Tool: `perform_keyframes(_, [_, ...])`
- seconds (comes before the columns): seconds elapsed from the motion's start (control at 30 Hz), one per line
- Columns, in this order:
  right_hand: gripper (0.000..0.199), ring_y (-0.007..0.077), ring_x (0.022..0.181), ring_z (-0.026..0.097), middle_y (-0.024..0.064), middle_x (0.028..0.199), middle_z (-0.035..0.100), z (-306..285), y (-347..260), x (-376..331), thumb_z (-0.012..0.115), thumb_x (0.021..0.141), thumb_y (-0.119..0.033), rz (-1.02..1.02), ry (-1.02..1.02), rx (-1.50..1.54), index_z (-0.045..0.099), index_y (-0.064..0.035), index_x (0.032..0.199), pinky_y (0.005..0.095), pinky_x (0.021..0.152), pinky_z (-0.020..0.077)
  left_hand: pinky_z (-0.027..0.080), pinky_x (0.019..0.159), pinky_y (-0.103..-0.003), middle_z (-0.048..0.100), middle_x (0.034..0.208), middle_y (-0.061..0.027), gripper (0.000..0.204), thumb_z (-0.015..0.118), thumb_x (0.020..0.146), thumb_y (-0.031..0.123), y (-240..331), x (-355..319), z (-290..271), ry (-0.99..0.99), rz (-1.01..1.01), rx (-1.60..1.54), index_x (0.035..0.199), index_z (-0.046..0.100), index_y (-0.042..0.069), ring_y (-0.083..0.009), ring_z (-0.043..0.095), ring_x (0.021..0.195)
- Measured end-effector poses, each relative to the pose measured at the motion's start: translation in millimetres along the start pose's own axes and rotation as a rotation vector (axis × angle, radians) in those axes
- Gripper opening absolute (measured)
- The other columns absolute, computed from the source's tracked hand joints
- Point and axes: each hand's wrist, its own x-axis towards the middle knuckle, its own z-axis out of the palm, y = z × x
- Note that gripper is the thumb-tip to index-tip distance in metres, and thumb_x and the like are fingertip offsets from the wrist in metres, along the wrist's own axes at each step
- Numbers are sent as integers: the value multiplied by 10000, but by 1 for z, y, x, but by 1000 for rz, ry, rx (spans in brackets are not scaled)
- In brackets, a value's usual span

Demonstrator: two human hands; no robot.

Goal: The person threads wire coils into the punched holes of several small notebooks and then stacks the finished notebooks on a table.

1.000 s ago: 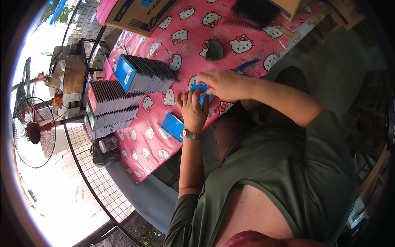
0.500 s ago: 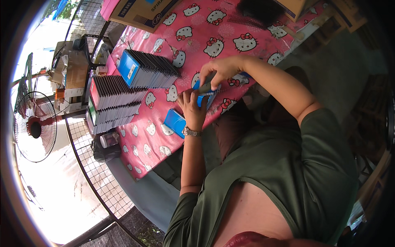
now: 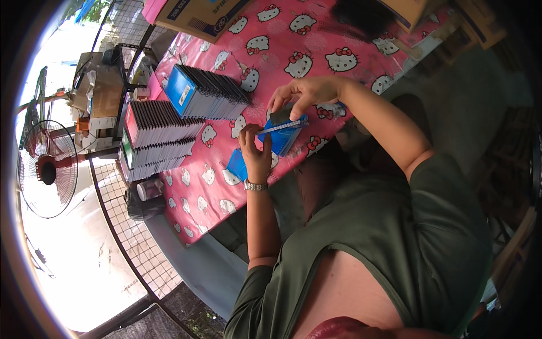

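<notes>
Resting between fingers [image 3: 255, 137] of 2 hands, blue box [image 3: 284, 137], upright.

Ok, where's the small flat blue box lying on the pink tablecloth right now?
In the head view, the small flat blue box lies near the table's front edge, just left of the left hand, below the stacked boxes.

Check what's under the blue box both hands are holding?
Under the blue box, held by left hand and right hand, lies the pink cat-print tablecloth. A second blue box lies flat beside the left wrist. The cloth directly underneath is hidden.
</notes>
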Motion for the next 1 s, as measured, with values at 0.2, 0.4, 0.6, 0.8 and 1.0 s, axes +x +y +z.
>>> perform_keyframes(0.2, [456,231,1279,466,102,1291,546,2,-8,5,772,732,-164,60,-4,-151,683,-56,1166,366,1072,377,447,820,-409,601,1013,-126,235,682,793,6,-1,5,-2,-64,-39,53,1008,590,33,-311,563,958])
perform_keyframes(0.4, [462,246,1264,489,100,1326,540,0,-9,14,769,726,-163,103,11,-125,679,-43,1163,373,1060,387,480,778,-385,617,1007,-105,242,676,809,21,0,7,-8,-145,-49,21,1035,588,43,-307,592,922])
perform_keyframes(0.6, [454,232,1242,504,91,1314,555,2,-5,19,766,724,-170,86,-40,-128,683,-46,1154,367,1055,379,500,655,-316,624,964,-107,220,682,836,11,-4,6,-8,-161,-208,-173,1029,576,19,-223,631,771])
perform_keyframes(0.8, [382,294,1147,522,85,1187,603,-27,7,19,779,657,-213,167,355,-972,730,-114,1022,385,991,434,498,644,-281,641,871,-88,179,687,854,15,-24,3,-4,-125,-226,-255,1006,594,3,-150,628,737])
perform_keyframes(1.0, [577,358,1236,491,143,1349,513,-54,54,-45,767,768,-250,-158,981,-1210,569,-136,1298,452,1017,434,491,638,-223,658,902,-43,197,656,903,24,-13,-1,2,-14,-433,-467,1093,615,-12,-75,602,740])
